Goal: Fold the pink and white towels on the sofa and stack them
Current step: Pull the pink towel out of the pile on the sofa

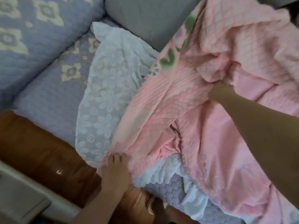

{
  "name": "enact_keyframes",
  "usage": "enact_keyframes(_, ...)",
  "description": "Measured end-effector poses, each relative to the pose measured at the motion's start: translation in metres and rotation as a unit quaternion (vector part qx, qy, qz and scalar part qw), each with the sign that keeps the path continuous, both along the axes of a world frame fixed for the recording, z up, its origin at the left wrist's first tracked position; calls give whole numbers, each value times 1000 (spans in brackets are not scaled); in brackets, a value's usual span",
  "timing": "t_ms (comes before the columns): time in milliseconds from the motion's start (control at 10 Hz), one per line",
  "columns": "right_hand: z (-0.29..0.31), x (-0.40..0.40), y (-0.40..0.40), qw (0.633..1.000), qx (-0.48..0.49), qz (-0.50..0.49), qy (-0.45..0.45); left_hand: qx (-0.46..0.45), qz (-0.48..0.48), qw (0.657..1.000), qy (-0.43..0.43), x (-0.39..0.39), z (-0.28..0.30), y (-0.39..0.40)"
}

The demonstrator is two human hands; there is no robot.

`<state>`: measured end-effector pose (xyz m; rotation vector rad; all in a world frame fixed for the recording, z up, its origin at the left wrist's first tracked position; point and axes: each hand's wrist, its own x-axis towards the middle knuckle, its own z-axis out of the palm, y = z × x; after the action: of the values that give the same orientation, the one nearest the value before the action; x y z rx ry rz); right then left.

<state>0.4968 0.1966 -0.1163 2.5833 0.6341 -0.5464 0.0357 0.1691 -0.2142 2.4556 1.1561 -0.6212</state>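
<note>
A large pink towel [218, 110] with a diamond weave and green and teal flower prints lies rumpled across the right of the sofa. Under it, to the left, a white towel [103, 97] with a raised flower pattern is spread on the seat; more of it bunches at the front. My left hand [114, 172] pinches the pink towel's near corner at the sofa's front edge. My right hand [221, 90] reaches far in and grips a fold of the pink towel, its fingers buried in the cloth.
The sofa has a lavender quilted cover [48, 94] with cream flowers and a matching back cushion [40, 29]. A grey cushion [145, 18] stands at the back. A glossy brown wooden rail [40, 151] runs along the front edge.
</note>
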Motion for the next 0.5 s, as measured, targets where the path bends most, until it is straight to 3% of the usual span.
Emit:
enact_keyframes(100, 26, -10, 0, 968, 229, -87, -61, 29, 7, 999, -43, -4, -4, 4)
enact_keyframes(200, 57, -14, -3, 856, 469, -217, -16, -50, 171, 976, -126, -9, 19, 7)
enact_keyframes(300, 106, -9, -4, 705, 554, -391, 207, -119, 349, 909, -193, -14, 58, 16)
enact_keyframes(400, 143, 47, -16, 488, 533, -504, 473, -122, 411, 863, -269, -27, 110, 33)
enact_keyframes(500, 205, 31, 9, 581, 530, -371, 494, -130, 336, 892, -273, -43, 162, 65)
